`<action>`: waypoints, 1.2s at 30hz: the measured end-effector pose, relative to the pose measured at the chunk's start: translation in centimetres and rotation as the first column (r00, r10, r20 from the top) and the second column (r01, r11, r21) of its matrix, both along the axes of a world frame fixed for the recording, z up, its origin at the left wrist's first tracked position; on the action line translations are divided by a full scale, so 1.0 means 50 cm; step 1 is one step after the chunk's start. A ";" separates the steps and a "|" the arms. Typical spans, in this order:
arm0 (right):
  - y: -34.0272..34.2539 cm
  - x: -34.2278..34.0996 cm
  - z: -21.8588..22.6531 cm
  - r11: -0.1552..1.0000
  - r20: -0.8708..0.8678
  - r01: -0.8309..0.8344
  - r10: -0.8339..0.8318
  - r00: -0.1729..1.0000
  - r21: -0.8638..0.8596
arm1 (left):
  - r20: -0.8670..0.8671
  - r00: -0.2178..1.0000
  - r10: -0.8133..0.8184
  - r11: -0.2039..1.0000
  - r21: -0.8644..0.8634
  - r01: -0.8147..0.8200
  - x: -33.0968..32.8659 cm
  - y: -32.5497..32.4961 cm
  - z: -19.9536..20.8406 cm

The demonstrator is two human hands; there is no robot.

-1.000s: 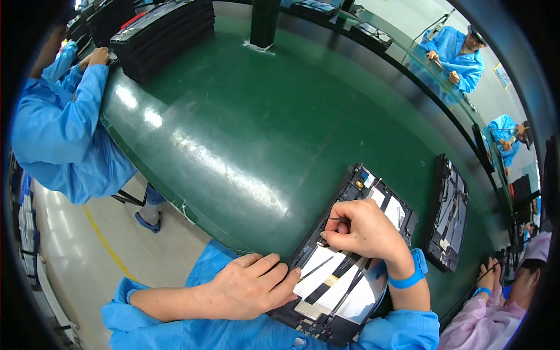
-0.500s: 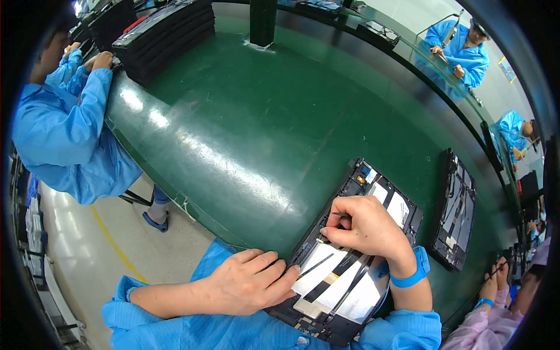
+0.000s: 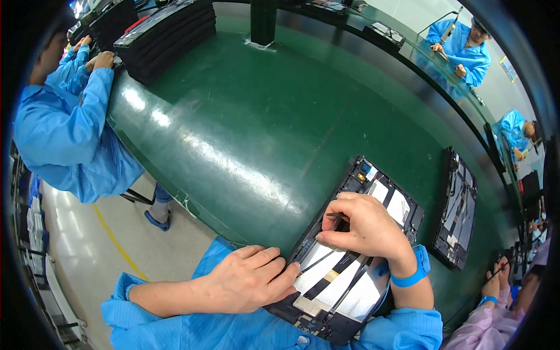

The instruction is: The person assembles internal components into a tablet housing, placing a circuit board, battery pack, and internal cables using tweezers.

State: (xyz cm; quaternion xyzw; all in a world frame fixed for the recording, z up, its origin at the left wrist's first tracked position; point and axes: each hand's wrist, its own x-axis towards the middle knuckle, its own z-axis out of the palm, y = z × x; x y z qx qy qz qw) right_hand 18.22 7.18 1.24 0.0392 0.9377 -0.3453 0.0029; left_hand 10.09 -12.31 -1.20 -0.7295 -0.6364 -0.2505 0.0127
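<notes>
An opened tablet (image 3: pixel 318 254), with silver battery panels and black ribbon cables, lies at a slant on the green table's near edge. My left hand (image 3: pixel 248 281) rests against its lower left edge, fingers stretched out and slightly apart, the index fingertip touching the frame. Over the tablet's middle, my right hand (image 3: pixel 367 227) is closed in a pinch on a thin dark tool (image 3: pixel 334 215). One end of the tool sticks out past the fingers; its working tip is hidden under the hand. A blue band (image 3: pixel 412 273) circles my right wrist.
A second opened tablet (image 3: pixel 457 210) lies to the right on the table (image 3: pixel 251 116). A stack of black panels (image 3: pixel 166 44) stands far left, near a dark post (image 3: pixel 263 23). Co-workers in blue (image 3: pixel 64 128) sit left and far right; one in pink (image 3: pixel 490 326) is near right.
My right hand has shifted slightly left and up over the tablet, the thin dark tool still in its pinch. My left hand has hardly moved.
</notes>
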 end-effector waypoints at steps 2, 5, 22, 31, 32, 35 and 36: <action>-0.002 -0.002 0.001 1.000 -0.002 0.017 -0.017 1.000 0.008 | 0.002 1.000 -0.003 1.000 0.001 0.003 -0.001 0.000 -0.001; -0.007 -0.008 0.008 0.999 0.044 0.022 -0.023 0.999 0.040 | 0.007 1.000 -0.003 1.000 -0.007 0.003 -0.003 0.000 0.000; -0.008 -0.019 0.015 0.997 0.152 0.026 -0.036 0.988 0.069 | -0.025 0.997 0.070 0.989 -0.132 -0.073 -0.006 0.036 0.008; 0.025 -0.008 0.013 0.992 0.126 -0.008 0.024 0.992 -0.130 | -0.085 0.992 0.093 0.978 -0.181 -0.107 -0.004 0.043 0.016; 0.026 -0.008 0.013 0.992 0.125 -0.003 0.019 0.992 -0.129 | -0.086 0.992 0.088 0.978 -0.180 -0.102 -0.004 0.043 0.015; 0.029 -0.009 0.015 0.988 0.138 0.018 0.003 0.990 -0.150 | -0.064 0.994 0.085 0.983 -0.161 -0.094 -0.005 0.041 0.013; 0.028 -0.009 0.017 0.987 0.150 0.024 0.000 0.989 -0.161 | -0.062 0.994 0.086 0.982 -0.160 -0.095 -0.005 0.040 0.012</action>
